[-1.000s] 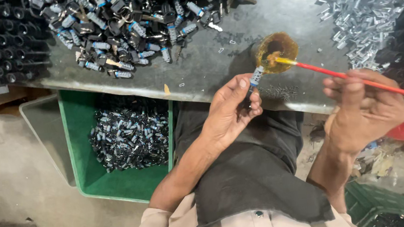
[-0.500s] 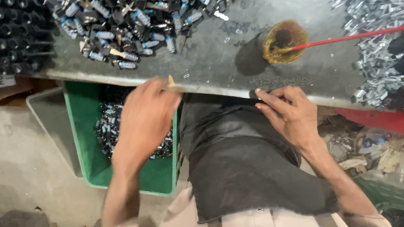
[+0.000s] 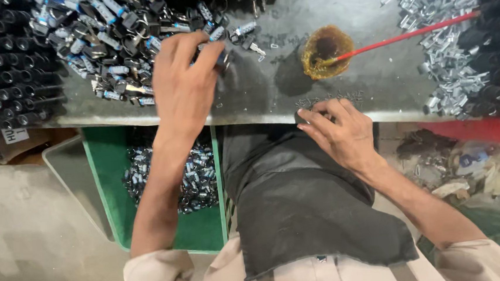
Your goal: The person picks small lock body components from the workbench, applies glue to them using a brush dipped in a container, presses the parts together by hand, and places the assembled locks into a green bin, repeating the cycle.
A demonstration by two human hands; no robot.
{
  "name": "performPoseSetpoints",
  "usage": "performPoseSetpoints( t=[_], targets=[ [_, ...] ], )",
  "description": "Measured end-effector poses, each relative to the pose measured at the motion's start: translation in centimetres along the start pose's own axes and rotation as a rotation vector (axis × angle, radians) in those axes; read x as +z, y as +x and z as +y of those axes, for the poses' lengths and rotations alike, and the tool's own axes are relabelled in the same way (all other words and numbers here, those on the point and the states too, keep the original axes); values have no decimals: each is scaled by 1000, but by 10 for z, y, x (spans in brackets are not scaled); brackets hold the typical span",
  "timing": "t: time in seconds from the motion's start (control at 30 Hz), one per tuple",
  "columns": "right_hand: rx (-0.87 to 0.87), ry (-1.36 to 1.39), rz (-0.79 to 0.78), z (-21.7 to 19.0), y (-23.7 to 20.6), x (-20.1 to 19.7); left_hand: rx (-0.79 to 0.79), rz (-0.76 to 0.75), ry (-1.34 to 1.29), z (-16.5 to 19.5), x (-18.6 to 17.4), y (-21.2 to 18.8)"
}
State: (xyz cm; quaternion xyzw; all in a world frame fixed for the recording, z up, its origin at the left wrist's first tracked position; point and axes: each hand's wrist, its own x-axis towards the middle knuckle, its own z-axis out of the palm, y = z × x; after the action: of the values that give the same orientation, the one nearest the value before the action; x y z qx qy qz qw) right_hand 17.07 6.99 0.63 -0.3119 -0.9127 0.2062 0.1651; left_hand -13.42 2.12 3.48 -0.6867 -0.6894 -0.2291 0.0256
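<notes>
My left hand (image 3: 184,83) is closing on a part (image 3: 220,55) from the pile (image 3: 108,45) (right hand (image 3: 343,131) empty at the table (image 3: 259,99) edge); a careless pull could scatter its neighbours.

Small white rectangular label (image 3: 17,135) on brown cardboard (image 3: 21,146) under table's left edge.

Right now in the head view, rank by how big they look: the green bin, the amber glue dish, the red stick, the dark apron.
1. Dark apron, nearest the camera, so its lead is unsure.
2. Green bin, partly hidden by the left arm.
3. Red stick, long but thin.
4. Amber glue dish.
</notes>
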Motion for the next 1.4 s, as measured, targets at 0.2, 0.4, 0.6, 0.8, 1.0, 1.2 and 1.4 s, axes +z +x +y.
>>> performPoseSetpoints(
  t=[0.2,0.4,0.6,0.8,1.0,1.2,1.4],
  targets=[
    [-15,-8,-13,-4,5,-3,-318,-277,-250,34,-52,-21],
    [-33,-24,-84,-9,13,-5,-388,-231,-560,48,-74,-33],
    [172,422,-46,-19,7,-23,-551,30,-1127,65,-63,-37],
    [360,795,48,-34,2,-27,-979,42,-1912,123,11,-46],
    [525,1147,-66,-35,5,-24,-993,-92,-1833,140,33,-61],
    [475,1157,132,-48,2,-26,-759,-292,-1640,126,16,-72],
    [444,1149,210,-52,6,-24,-995,-26,-2078,140,20,-69]
  ],
)
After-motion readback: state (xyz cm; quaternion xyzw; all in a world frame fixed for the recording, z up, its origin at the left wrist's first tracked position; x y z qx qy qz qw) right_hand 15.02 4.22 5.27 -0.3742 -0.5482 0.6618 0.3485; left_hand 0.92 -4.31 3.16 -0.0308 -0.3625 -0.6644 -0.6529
